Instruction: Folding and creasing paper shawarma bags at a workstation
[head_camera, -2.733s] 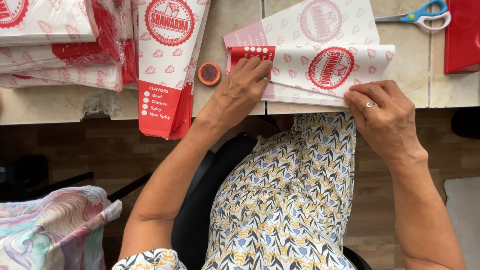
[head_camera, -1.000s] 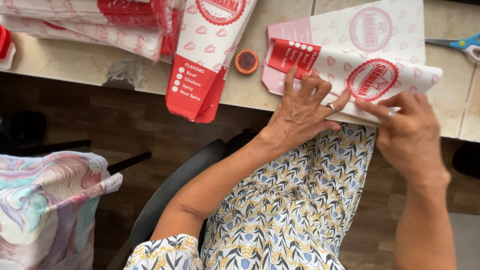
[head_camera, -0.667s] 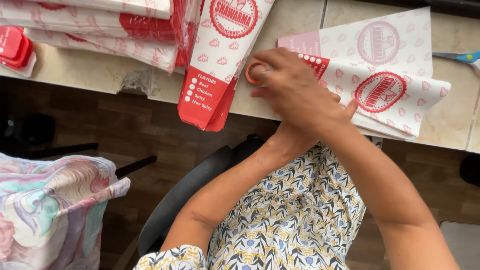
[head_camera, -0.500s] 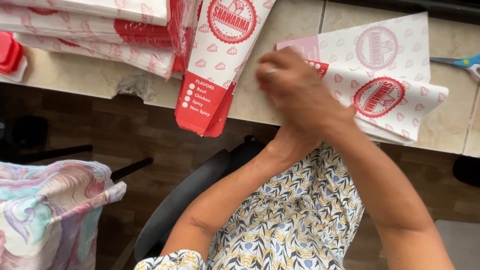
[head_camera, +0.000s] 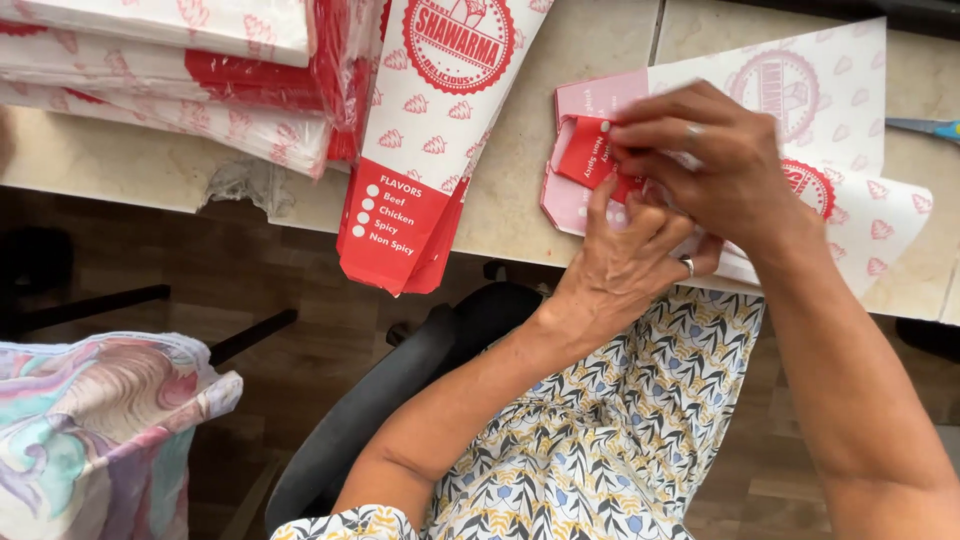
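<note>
Since the frame half a second earlier, the right hand (head_camera: 725, 175) had shifted rightward off the spot by the standing sleeve and lay over the red end of the paper wrapper (head_camera: 850, 215); the small tape roll seen a second ago was out of sight, whether under the hands could not be told.

Right hand: fingers curled, tips pressed down on the wrapper's folded red flap (head_camera: 585, 155), a ring on one finger. Whether anything was held inside the curl could not be told.

Left hand (head_camera: 625, 265): lay just below the right hand and touching it, fingers bent upward with tips on the wrapper's pink lower edge; a ring showed on it too. It pinned the paper rather than gripping it.

Wrapper: lay flat on the beige counter (head_camera: 575, 90) near its front edge, white with red leaf marks and a round red emblem, partly folded, red flap at its left end.

Left of the hands, a finished red-and-white paper sleeve (head_camera: 430, 140) overhung the counter edge. A stack of like sleeves (head_camera: 180, 80) lay further left. Blue scissor handle (head_camera: 925, 128) showed at the right edge. Patterned dress (head_camera: 620, 430) and black chair (head_camera: 400, 410) lay below.
</note>
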